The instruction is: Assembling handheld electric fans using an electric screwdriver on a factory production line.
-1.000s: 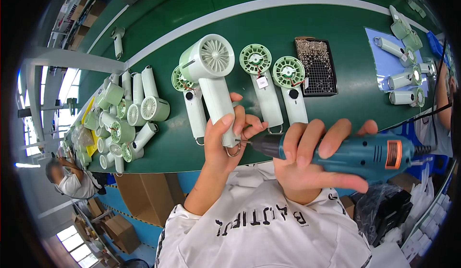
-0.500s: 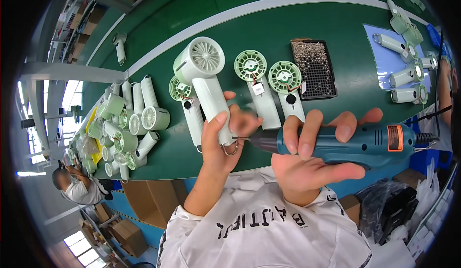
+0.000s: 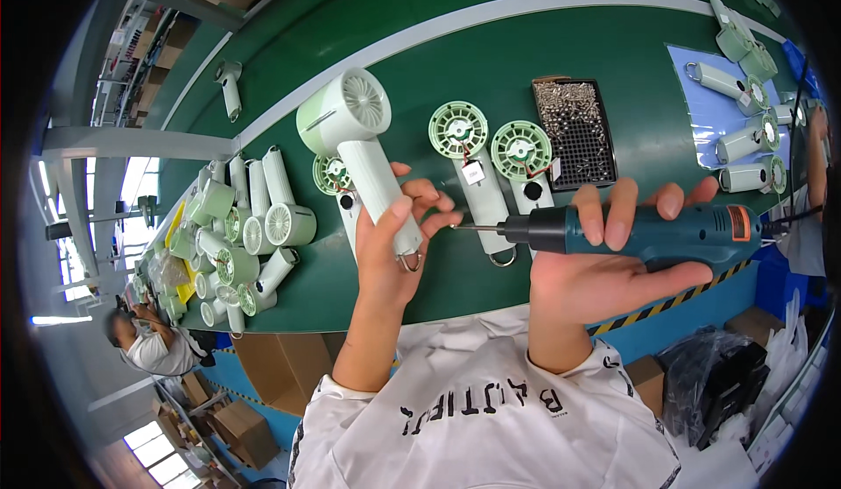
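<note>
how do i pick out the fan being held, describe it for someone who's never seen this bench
On the green bench, find the near edge, where the person's left hand is. The handheld fan in its grip leans up and left, with a metal ring at its lower end. Unlike the two open-headed fans just right of it, its head has a pale slatted grille.

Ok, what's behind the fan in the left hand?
Another fan: part of its open green head and pale handle shows, on the green table. The rest of it is covered by the held fan and left hand.
</note>
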Tool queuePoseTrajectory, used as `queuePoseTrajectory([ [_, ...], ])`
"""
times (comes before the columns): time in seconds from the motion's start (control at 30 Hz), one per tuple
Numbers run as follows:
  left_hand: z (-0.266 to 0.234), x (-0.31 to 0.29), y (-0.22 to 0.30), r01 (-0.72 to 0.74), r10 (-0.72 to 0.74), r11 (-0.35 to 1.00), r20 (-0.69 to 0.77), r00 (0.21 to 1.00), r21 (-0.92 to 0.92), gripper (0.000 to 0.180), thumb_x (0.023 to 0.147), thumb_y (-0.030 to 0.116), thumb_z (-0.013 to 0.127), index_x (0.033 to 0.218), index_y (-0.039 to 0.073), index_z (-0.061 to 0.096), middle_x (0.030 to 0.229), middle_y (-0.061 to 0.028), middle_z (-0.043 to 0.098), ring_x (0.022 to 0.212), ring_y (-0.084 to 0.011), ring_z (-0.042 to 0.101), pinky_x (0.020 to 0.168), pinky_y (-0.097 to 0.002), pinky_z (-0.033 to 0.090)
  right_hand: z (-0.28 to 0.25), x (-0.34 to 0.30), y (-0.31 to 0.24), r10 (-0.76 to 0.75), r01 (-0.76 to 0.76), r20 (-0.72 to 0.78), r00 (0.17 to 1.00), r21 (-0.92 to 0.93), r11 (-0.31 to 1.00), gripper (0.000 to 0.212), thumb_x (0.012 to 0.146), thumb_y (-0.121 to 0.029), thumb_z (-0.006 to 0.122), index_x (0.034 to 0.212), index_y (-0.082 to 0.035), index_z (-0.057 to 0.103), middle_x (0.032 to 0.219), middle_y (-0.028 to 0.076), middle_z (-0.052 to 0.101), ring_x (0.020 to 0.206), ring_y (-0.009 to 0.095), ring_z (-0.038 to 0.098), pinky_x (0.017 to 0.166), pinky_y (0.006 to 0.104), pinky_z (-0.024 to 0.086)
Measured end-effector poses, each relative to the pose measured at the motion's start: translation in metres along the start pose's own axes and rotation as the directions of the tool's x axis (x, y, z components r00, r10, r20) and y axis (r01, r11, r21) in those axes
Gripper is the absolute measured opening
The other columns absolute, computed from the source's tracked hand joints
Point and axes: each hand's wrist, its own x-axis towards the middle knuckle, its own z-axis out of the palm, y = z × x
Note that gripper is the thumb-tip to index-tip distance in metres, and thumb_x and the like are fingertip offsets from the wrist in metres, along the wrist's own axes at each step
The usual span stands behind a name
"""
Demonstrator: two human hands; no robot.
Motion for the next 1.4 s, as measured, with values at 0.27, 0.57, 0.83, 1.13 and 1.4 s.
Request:
queuePoseTrajectory([
  [0.27,0.01,-0.005,0.0,0.038,-0.025,0.919,-0.038,0.999,0.393,0.065,0.075,0.013,0.079,0.127,0.003,0.042,0.084,-0.0105,0.064,0.067,-0.0202,0.063,0.058,-0.0321,0.052,0.016,0.008,0.014,0.049,-0.06,-0.295,0.954,-0.028,0.998,0.064,0.102,-0.064,0.035,0.151,-0.022,0.034,0.104,-0.002,0.056,0.064,0.012,0.046,0.054,0.0275,0.039],
  [0.57,-0.015,0.033,0.048,0.03,0.19,0.385,-0.111,0.976,0.922,0.045,0.082,0.006,0.074,0.12,0.0,0.05,0.082,-0.0093,0.067,0.059,-0.0144,0.063,0.051,-0.0273,0.052,-0.073,0.097,-0.088,0.117,-0.247,-0.217,0.969,-0.837,0.489,0.052,0.102,-0.028,0.059,0.144,-0.007,0.037,0.094,0.003,0.055,0.069,0.012,0.055,0.06,0.0297,0.048],
  [0.83,-0.028,0.053,0.05,-0.06,0.459,-0.05,0.076,0.885,0.997,0.049,0.079,0.02,0.082,0.116,0.001,0.057,0.094,-0.0215,0.07,0.085,-0.0327,0.07,0.078,-0.0408,0.054,-0.086,0.103,-0.091,0.25,-0.148,-0.175,0.952,-0.982,-0.121,0.063,0.093,-0.017,0.07,0.146,-0.001,0.039,0.099,0.008,0.062,0.075,0.016,0.063,0.071,0.0309,0.055],
  [1.13,0.028,0.054,0.032,-0.184,0.182,0.724,0.074,0.981,0.665,0.048,0.098,0.019,0.064,0.132,0.001,0.035,0.101,-0.0139,0.064,0.08,-0.0165,0.066,0.061,-0.0305,0.053,-0.11,0.122,-0.086,0.369,0.139,-0.191,0.909,-0.697,-0.703,0.062,0.085,-0.026,0.077,0.135,0.004,0.056,0.119,0.023,0.064,0.108,0.039,0.062,0.097,0.044,0.048],
  [1.4,0.074,0.087,-0.011,-0.397,0.282,0.66,0.279,0.918,0.637,0.05,0.098,0.01,0.061,0.131,-0.001,0.025,0.109,-0.0201,0.061,0.086,-0.0193,0.064,0.072,-0.032,0.052,0.039,0.082,-0.015,0.465,-0.148,0.029,0.885,-0.929,0.339,0.046,0.088,-0.004,0.072,0.131,0.0,0.058,0.111,0.009,0.069,0.088,0.012,0.066,0.075,0.0241,0.053],
])
